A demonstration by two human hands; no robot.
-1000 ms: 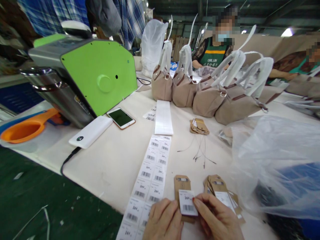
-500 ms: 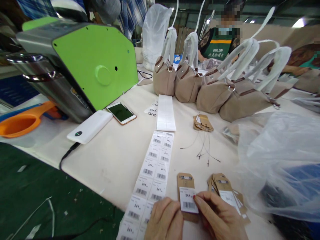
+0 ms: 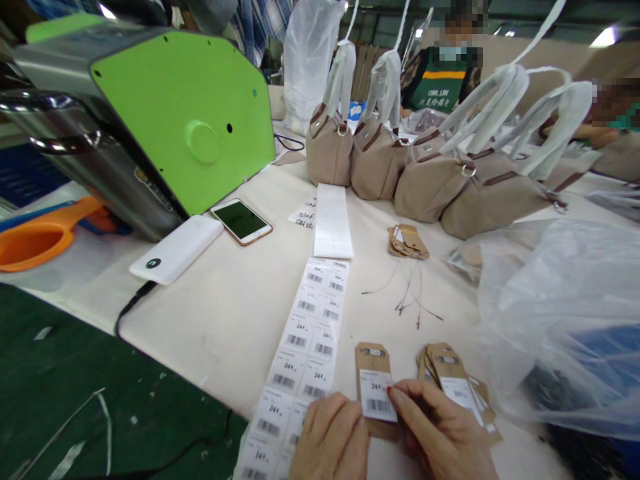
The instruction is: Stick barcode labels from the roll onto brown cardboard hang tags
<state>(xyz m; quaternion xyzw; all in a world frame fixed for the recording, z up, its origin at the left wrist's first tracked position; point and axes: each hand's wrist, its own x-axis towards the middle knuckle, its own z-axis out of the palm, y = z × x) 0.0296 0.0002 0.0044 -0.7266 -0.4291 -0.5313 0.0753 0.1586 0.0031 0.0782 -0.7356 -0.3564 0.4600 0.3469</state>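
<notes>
A brown cardboard hang tag (image 3: 373, 355) lies at the front of the table with a white barcode price sticker (image 3: 376, 395) on its lower half. My right hand (image 3: 443, 427) pinches the sticker's right edge between thumb and forefinger. On the tag's left side my left hand (image 3: 330, 440) rests with fingers curled in, its fingertips against the tag and sticker; whatever it grips is hidden. The strip of price stickers (image 3: 300, 340) runs under or alongside my left hand. Right of the tag, several stickered hang tags (image 3: 457, 387) overlap in a pile, partly behind my right hand.
Farther back lie brown tags (image 3: 409, 241) with strings, a phone (image 3: 242, 221) and a white power bank (image 3: 176, 250). Beige handbags (image 3: 377, 163) line the back. A green machine (image 3: 185, 120), steel flask (image 3: 100, 167) and orange scoop (image 3: 40, 240) stand left; plastic bags (image 3: 560, 287) lie right.
The view has shifted slightly, with the background a little higher. Both hands, the hang tag and its sticker hold nearly the same positions.
</notes>
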